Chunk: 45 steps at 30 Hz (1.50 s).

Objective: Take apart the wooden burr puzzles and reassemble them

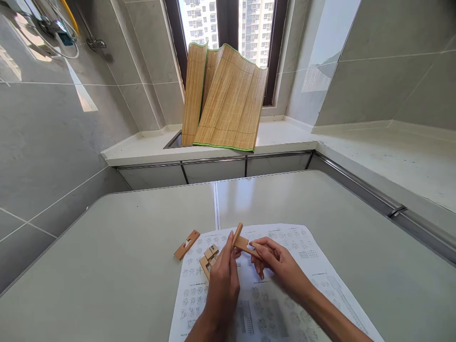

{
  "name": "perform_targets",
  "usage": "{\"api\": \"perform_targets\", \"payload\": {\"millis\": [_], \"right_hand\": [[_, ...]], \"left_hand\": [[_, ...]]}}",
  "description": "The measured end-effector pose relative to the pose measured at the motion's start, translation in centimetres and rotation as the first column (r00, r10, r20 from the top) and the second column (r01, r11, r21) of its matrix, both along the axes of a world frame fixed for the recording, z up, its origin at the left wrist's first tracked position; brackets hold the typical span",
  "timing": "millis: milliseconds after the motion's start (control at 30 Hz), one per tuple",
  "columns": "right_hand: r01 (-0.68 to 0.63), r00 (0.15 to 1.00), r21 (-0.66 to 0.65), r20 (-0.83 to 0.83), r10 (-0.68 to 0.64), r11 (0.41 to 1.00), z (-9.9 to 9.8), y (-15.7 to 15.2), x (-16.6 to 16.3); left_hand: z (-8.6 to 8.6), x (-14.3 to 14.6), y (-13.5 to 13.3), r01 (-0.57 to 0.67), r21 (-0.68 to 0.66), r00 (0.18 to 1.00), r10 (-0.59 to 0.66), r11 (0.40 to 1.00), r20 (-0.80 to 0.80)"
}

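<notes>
Holding two notched wooden pieces above the printed sheet (285,285), you keep both hands close together near the table's front edge. Your left hand (223,280) has its fingers closed around an upright wooden stick (237,233), which rises a little above the fingertips. Your right hand (276,263) pinches a flat wooden bar (247,246) between thumb and fingers; this bar lies almost level and meets the stick at its lower part (whether the two are already locked together, I cannot tell). Just to the left of your left hand, a small cluster of joined wooden blocks (209,258) rests on the sheet. Further to the left, a single notched wooden piece (186,244) lies on the bare grey table (107,266), apart from the cluster. Behind the table, on the white counter (285,135) under the window, a folded bamboo mat (224,102) stands leaning.
</notes>
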State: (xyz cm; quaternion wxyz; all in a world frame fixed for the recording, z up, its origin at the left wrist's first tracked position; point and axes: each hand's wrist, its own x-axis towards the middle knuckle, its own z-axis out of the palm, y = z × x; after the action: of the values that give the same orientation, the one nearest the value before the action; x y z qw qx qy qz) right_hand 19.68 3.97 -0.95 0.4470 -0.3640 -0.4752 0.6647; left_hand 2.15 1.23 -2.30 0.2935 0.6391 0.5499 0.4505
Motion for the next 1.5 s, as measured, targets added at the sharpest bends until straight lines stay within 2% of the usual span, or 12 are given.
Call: {"api": "perform_targets", "payload": {"millis": [100,233,600,833,1033,1200,1500], "right_hand": [[-0.109,0.993,-0.036,-0.054,0.107,0.993,0.3,-0.1,0.2],[-0.173,0.985,-0.026,-0.014,0.172,0.985,0.5,-0.2,0.3],[-0.152,0.987,-0.003,0.052,0.152,0.988,0.1,-0.3,0.6],[-0.155,0.988,0.043,0.035,0.153,0.987,0.1,-0.3,-0.1],[-0.201,0.98,0.036,0.023,0.2,0.979,-0.3,-0.3,-0.2],[-0.209,0.978,0.041,0.026,0.208,0.977,-0.3,-0.3,-0.1],[-0.226,0.974,0.045,0.027,0.225,0.973,-0.1,-0.5,0.0]], "left_hand": [[0.2,-0.3,0.1,-0.038,-0.001,0.999,0.038,0.999,-0.015],[0.1,-0.4,0.0,-0.023,0.049,0.999,0.025,0.999,-0.04],[-0.6,-0.1,0.0,0.03,0.167,0.994,-0.011,0.985,-0.111],[-0.9,0.8,-0.5,0.13,0.145,0.988,-0.116,0.981,-0.107],[-0.5,0.5,-0.6,0.129,0.094,0.988,-0.119,0.987,-0.103],[-0.2,0.5,-0.6,0.131,0.111,0.991,-0.126,0.985,-0.055],[0.1,0.5,-0.4,0.123,0.148,0.991,-0.115,0.981,-0.066]]}}
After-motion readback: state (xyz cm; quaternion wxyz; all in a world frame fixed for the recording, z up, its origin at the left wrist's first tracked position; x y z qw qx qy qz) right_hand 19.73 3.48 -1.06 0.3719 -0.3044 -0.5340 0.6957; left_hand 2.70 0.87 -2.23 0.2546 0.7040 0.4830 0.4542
